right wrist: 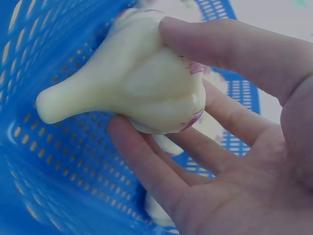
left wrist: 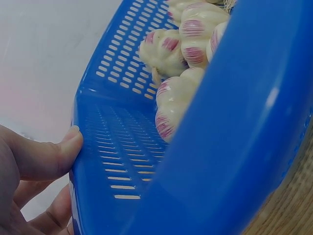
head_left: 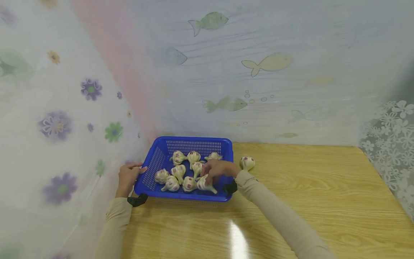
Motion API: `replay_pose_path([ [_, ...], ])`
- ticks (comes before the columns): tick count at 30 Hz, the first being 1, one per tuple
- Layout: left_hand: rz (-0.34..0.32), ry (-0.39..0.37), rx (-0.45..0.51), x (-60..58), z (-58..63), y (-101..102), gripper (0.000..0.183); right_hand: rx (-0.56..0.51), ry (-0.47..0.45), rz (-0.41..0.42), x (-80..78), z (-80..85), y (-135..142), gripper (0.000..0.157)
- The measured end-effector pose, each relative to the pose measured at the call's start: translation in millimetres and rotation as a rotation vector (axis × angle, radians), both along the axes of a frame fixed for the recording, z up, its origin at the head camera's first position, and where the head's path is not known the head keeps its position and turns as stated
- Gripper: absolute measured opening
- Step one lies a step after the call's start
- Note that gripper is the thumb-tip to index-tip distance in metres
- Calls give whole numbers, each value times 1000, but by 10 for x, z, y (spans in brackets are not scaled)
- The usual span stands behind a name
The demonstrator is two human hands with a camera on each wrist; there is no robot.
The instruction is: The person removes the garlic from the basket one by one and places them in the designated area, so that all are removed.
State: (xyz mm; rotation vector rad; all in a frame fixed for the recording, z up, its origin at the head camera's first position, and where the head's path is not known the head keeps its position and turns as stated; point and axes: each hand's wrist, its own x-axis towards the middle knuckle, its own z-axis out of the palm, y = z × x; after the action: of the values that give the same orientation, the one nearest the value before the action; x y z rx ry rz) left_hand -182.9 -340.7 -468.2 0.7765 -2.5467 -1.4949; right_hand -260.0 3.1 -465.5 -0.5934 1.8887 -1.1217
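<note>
A blue plastic basket with slotted walls holds several garlic bulbs, white with purple streaks. My left hand grips the basket's left rim; in the left wrist view its thumb lies on the rim and the other fingers go behind the wall. Inside the basket's right part, my right hand holds one garlic bulb between thumb and fingers, its stem end pointing away from the palm. Another garlic bulb lies on the table just outside the basket's right wall.
The basket stands on a wood-grain table. A wall covering with fish drawings rises behind it, and a flowered sheet hangs close on the left. At the right edge is a grey surface with white flowers.
</note>
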Motion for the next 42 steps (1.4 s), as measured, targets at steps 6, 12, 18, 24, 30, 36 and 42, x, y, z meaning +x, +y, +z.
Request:
replay_pose_path([
  [6, -1, -2, -3, 14, 16, 9, 42, -52, 2, -22, -11, 92, 62, 33],
  [12, -7, 0, 5, 19, 20, 18, 43, -63, 12, -30, -20, 182, 134, 32],
  [18, -12, 1, 22, 20, 17, 13, 41, -80, 9, -25, -26, 266, 184, 37],
  [24, -14, 15, 41, 21, 20, 7, 41, -99, 26, -18, -18, 339, 217, 39],
  [30, -8, 19, 39, 12, 10, 5, 41, -114, 32, -9, -30, 373, 261, 41],
  [36, -9, 18, 26, 9, 6, 7, 41, -140, 26, -7, -53, 403, 303, 45],
  [42, -10, 17, 28, 7, -1, 1, 41, -163, 49, 13, -62, 421, 350, 43],
])
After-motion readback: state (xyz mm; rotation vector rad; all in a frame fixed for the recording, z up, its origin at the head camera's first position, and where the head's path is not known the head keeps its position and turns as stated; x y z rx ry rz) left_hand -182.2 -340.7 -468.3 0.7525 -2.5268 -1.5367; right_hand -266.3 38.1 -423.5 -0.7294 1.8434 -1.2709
